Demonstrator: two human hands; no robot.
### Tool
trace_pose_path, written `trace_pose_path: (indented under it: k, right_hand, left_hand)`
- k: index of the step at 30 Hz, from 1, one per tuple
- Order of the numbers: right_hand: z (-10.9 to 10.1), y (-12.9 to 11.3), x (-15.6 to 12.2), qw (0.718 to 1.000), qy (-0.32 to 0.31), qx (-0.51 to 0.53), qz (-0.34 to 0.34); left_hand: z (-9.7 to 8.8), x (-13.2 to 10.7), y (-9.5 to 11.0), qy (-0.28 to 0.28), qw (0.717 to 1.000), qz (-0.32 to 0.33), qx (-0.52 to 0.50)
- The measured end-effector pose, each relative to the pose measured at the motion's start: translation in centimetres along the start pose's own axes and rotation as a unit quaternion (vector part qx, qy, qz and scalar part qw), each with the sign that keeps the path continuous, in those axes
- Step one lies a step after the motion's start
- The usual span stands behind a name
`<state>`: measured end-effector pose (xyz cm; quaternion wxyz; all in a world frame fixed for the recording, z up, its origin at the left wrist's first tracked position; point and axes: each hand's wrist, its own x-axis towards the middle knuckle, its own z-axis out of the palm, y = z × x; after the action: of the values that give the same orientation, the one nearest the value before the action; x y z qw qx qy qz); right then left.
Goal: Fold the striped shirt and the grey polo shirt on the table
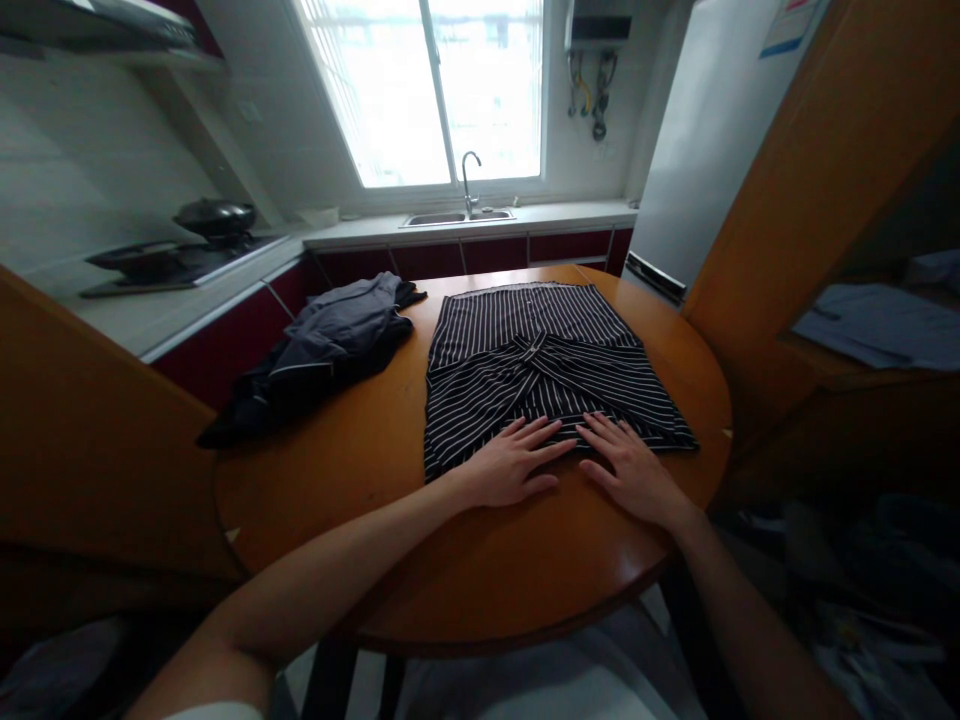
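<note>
A black garment with white stripes (540, 365) lies spread on the round wooden table (322, 530). Its near part is folded, and a twisted or knotted piece shows at its middle; I cannot tell the exact kind of garment. My left hand (517, 462) rests flat on its near edge, fingers spread and pointing away from me. Close beside it, my right hand (626, 465) also lies flat, with its fingertips on the striped cloth. Both palms are partly over the bare wood, and neither hand grips anything.
Dark grey and black clothing (330, 340) is heaped at the table's left edge, partly hanging over it. Beyond stand a counter with a sink (457, 217), and a stove with a lidded pan (215, 217) at left. A refrigerator (712, 140) is at the right.
</note>
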<state>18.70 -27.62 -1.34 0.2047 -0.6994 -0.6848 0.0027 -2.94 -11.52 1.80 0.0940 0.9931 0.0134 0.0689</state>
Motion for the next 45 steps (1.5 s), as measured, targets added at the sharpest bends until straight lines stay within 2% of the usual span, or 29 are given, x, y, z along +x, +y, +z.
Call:
trace_pose_path:
  k: [45]
  right_hand:
    - [0.47, 0.57, -0.01, 1.000, 0.011, 0.011, -0.002]
  left_hand:
    - [0.12, 0.13, 0.02, -0.008, 1.000, -0.006, 0.004]
